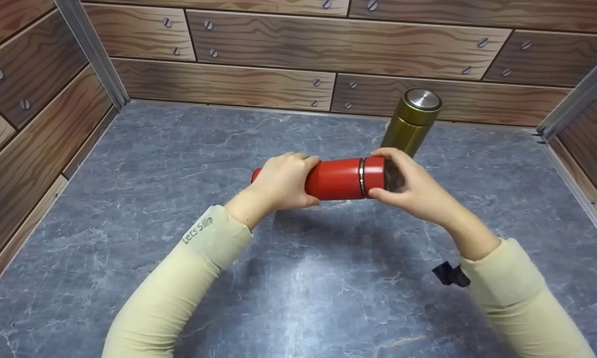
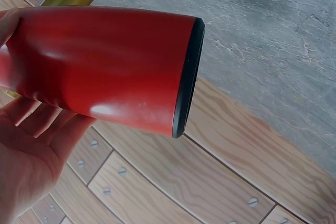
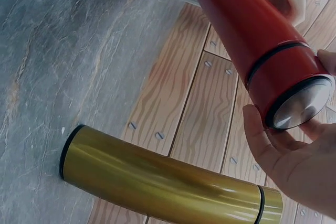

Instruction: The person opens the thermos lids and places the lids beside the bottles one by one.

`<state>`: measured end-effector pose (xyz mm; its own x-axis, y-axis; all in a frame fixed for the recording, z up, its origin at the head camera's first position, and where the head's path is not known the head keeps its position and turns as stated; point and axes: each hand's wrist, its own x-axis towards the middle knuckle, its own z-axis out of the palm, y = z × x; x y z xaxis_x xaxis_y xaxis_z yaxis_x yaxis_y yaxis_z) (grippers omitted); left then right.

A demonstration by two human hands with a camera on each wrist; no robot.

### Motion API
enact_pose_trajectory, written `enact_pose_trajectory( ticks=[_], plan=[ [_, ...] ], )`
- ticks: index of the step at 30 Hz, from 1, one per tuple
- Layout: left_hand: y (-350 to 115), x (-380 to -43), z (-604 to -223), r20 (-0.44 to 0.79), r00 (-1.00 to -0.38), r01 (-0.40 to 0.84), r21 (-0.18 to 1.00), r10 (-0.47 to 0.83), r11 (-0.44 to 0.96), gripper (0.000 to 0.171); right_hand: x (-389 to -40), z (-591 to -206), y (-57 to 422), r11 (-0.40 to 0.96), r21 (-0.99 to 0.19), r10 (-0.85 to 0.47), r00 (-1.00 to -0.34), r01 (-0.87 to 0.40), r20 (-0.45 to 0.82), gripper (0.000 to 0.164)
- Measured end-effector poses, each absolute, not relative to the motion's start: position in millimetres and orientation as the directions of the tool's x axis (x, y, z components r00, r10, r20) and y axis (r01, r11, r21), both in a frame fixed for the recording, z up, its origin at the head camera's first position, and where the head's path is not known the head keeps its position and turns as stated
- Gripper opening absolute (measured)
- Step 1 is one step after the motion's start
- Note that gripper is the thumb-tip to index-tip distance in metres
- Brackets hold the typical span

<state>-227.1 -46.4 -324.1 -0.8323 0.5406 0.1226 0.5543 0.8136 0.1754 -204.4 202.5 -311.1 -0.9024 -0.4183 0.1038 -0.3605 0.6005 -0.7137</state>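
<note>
Red bottle up in air, middle of head view, on its side, lid pointing to three o'clock. Left hand wrapped round red bottle; right hand grips lid with thumb and fingers. Gold bottle stands near, at two o'clock from red one. Could go wrong: smooth side may slip if grip too loose; right hand may bump gold bottle (tall, thin, might tip). Left sleeve seems to say "Let's Slim". No words seen on bottles.
</note>
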Motion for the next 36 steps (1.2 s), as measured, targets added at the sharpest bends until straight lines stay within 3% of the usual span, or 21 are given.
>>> enact_pose_trajectory(
  ticks=[5, 12, 17, 23, 32, 36],
  plan=[
    [-46.5, -227.4, -325.0, 0.121, -0.832, 0.555, 0.182, 0.541, 0.812, 0.071, -204.3, -310.0, 202.9, 0.625, -0.712, -0.381, -0.921, -0.319, 0.079, 0.063],
    [-45.7, -227.4, -325.9, 0.123, -0.831, 0.556, 0.185, 0.543, 0.81, 0.07, -204.3, -306.8, 201.0, 0.637, -0.755, -0.281, -0.959, -0.154, -0.041, 0.055],
    [-46.7, -228.0, -326.5, 0.126, -0.83, 0.558, 0.181, 0.544, 0.81, 0.069, -203.3, -307.2, 199.8, 0.629, -0.744, -0.306, -0.951, -0.225, 0.029, 0.049],
    [-49.0, -228.4, -328.6, 0.131, -0.831, 0.555, 0.173, 0.54, 0.813, 0.07, -201.6, -310.2, 200.1, 0.618, -0.69, -0.399, -0.906, -0.378, 0.139, 0.056],
    [-47.8, -227.8, -329.0, 0.122, -0.835, 0.55, 0.178, 0.537, 0.816, 0.071, -204.2, -309.4, 197.5, 0.642, -0.745, -0.302, -0.953, -0.182, -0.028, 0.059],
    [-47.2, -227.4, -328.1, 0.122, -0.833, 0.554, 0.17, 0.54, 0.815, 0.07, -205.0, -309.5, 198.7, 0.66, -0.732, -0.297, -0.954, -0.171, -0.045, 0.056]
  ],
)
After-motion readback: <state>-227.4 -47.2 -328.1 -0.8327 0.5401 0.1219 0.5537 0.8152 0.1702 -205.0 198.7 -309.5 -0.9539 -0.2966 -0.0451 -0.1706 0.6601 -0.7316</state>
